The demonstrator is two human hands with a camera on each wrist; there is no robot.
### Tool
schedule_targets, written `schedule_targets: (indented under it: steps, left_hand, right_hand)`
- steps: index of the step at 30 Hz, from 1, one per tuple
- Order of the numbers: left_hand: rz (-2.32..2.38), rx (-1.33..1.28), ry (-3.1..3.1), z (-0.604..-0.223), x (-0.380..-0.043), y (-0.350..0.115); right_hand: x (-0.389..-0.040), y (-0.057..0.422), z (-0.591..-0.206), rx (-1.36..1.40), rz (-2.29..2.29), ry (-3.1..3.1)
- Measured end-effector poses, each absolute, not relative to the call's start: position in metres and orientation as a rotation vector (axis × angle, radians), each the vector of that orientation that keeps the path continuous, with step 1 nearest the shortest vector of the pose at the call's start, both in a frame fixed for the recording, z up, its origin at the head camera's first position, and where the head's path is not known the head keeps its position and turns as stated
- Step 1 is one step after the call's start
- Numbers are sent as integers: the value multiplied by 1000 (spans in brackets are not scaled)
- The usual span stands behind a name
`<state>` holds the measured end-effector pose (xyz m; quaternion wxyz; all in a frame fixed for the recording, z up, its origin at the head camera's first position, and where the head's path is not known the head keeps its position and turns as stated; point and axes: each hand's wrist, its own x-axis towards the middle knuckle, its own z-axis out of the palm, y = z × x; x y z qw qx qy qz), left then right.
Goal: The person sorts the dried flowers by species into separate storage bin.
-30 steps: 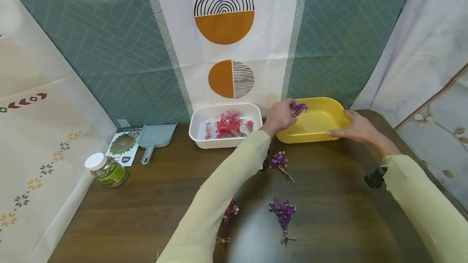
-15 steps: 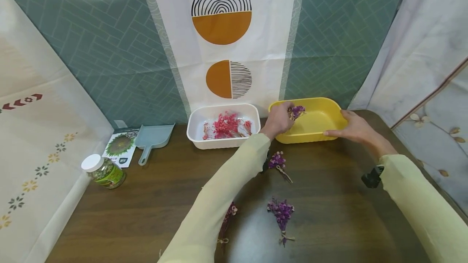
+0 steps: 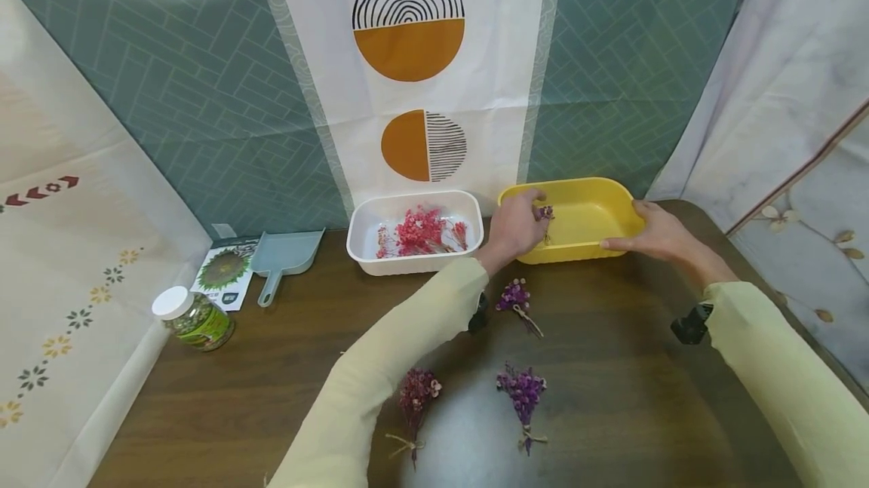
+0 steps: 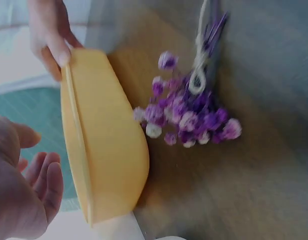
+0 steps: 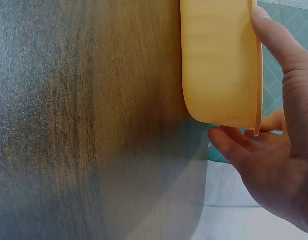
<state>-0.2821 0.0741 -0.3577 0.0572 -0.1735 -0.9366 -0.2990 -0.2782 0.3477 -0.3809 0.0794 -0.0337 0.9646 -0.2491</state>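
A yellow plastic basin [image 3: 594, 252] stands at the back right of the table. My left hand [image 3: 517, 225] is over its left end, fingers loosely bent; in the left wrist view nothing shows between thumb and fingers. Beside those fingers a purple dried-flower bunch [image 3: 546, 213] is partly visible inside the basin, the rest hidden by the hand. My right hand [image 5: 284, 135] grips the basin's right end, thumb on the rim and fingers behind the corner. In front of the basin lies another purple bunch [image 4: 184, 117], tied with twine. A further purple bunch [image 3: 524, 394] lies nearer me.
Left of the basin, a white basin [image 3: 400, 268] holds pink dried flowers [image 3: 419, 230]. A dark-red tied bunch [image 3: 417, 391] lies near my left sleeve. Farther left are a grey-blue dustpan [image 3: 288, 253], a sunflower-printed packet [image 3: 224, 273] and a white-lidded jar [image 3: 204, 323].
The purple bunch at my left hand has gone lower into the basin, and the fingers have come off it. The left forearm shifted left, uncovering the dark-red bunch. My right hand keeps its grip.
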Motion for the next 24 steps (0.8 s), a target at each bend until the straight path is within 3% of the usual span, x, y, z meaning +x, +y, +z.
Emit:
schedule_targets:
  steps: [7,16,24]
  left_hand:
    - [-963,-510,-2842,-354,-244,55]
    - [-891,-451,-2968,-380,-195,28]
    - [-900,-307,-3078,-400,-176,23]
  right_hand:
    - [-276,346,-375,-95,-757,2879]
    - [-275,347,-375,-88,-749,2881]
    - [-274,347,-376,-110,-739,2869]
